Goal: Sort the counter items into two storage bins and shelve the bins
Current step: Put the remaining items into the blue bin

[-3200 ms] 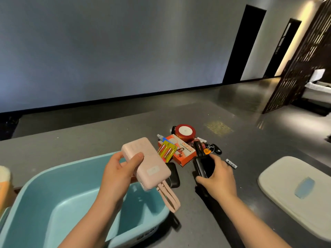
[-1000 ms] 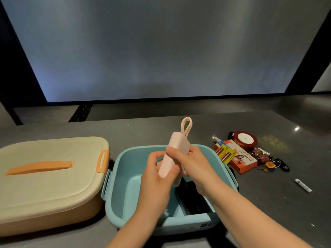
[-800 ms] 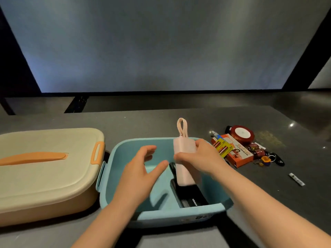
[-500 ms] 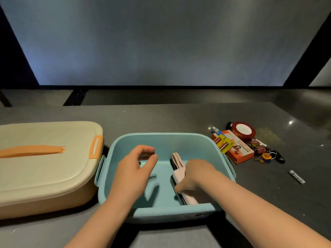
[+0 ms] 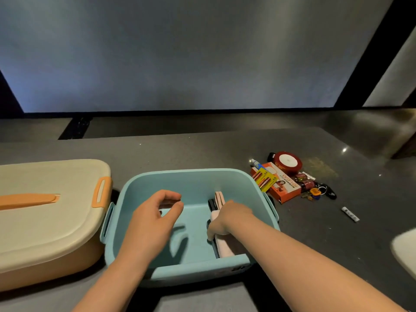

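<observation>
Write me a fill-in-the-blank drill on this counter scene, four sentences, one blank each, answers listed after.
1. The right hand presses the pink power bank down inside the ____ bin.
2. The left hand hovers over that bin and holds ____.
3. The bin with orange latches has its lid ____.
4. The battery pack lies on top of the ____ box.

Missing words: blue; nothing; on; orange

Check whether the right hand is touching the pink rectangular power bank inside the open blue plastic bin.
Touching. The head view shows the right hand lying across the pink rectangular power bank in the open blue plastic bin, fingers curled onto its edge with no gap visible.
</observation>
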### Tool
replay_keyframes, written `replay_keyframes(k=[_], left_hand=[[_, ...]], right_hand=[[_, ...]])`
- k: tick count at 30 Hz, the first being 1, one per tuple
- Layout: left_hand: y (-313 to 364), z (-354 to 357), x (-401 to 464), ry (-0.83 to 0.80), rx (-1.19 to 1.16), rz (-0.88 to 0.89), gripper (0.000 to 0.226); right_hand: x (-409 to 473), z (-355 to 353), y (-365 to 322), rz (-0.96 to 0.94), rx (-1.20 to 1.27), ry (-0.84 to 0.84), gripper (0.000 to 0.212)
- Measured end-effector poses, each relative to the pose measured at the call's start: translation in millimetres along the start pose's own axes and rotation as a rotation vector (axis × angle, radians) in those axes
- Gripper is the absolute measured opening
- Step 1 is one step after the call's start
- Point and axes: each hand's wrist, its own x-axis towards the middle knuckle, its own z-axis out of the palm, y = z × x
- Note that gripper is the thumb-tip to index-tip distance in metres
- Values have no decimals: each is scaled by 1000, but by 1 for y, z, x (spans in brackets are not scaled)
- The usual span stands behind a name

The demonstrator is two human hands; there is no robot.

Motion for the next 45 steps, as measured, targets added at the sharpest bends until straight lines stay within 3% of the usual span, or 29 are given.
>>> replay_keyframes(k=[4, 11, 16, 21, 25, 27, 31, 36, 41, 45], left_hand=[[1, 1, -1, -23, 25, 6, 7], [2, 2, 0, -41, 85, 23, 7], [4, 8, -1, -99, 177, 54, 9], [23, 34, -2, -137, 182, 148, 12], [44, 69, 12, -220, 204, 205, 13], [56, 83, 24, -236, 233, 235, 13], [84, 114, 61, -238, 344, 326, 15], [102, 178, 127, -346, 646, 360, 26], [92, 244, 162, -546, 1006, 248, 41], [76, 275, 176, -688, 1120, 141, 65]], right_hand=[[-6, -3, 6, 18, 12, -11, 90], [-18, -5, 15, -61, 86, 67, 105], [-56, -10, 45, -284, 229, 336, 69], [-77, 2, 85, -372, 528, 552, 50], [-65, 6, 127, -253, 898, 727, 17], [-44, 10, 149, -137, 924, 729, 9], [20, 23, 164, -19, 694, 570, 39], [74, 32, 145, 59, 606, 497, 78], [87, 36, 148, 81, 554, 473, 74], [86, 36, 169, 74, 449, 497, 66]])
